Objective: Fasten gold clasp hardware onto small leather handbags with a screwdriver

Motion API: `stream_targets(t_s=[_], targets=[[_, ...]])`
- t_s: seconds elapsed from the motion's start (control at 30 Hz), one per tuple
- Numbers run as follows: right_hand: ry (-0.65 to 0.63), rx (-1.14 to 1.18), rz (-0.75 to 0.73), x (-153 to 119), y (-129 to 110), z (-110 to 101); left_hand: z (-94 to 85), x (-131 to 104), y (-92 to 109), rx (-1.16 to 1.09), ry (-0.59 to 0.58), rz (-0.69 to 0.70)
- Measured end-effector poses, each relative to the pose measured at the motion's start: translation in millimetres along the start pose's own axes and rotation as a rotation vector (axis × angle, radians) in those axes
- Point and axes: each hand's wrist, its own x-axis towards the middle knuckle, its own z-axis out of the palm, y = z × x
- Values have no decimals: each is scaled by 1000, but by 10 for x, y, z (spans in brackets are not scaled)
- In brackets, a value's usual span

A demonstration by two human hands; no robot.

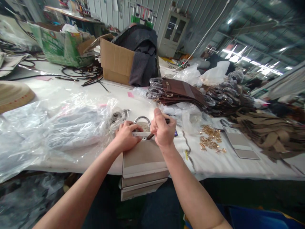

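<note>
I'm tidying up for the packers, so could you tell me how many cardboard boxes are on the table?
2: a brown box draped with dark cloth at the back centre, and a green printed box to its left. Clutter may hide others.

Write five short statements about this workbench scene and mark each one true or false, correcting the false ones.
1. The right hand grips a dark slim tool. True.
2. The left hand presses on the top of the taupe piece. True.
3. The gold metal fittings lie left of both hands. False: they lie to the right of the hands, on the white table.
4. The cardboard box stands at the table's near edge. False: it stands at the far side.
5. Clear plastic bags lie to the left of the hands. True.
</note>
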Motion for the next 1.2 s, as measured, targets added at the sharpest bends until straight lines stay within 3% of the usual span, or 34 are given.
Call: stream_targets(t_s=[0.4,0.67,0.8,1.03,1.2], targets=[[-55,-68,-17,12,23,55,20,-23,-18,-43,37,48],[6,-184,-53,-155,40,85,-55,18,26,-55,-59,76],[42,-135,-12,-120,47,84,-100,22,50,-63,-74,103],[-125,-65,44,4,-13,-33,-66,39,46,-58,-67,74],[-68,-151,-30,-155,32,-7,-18,50,18,-81,-31,61]])
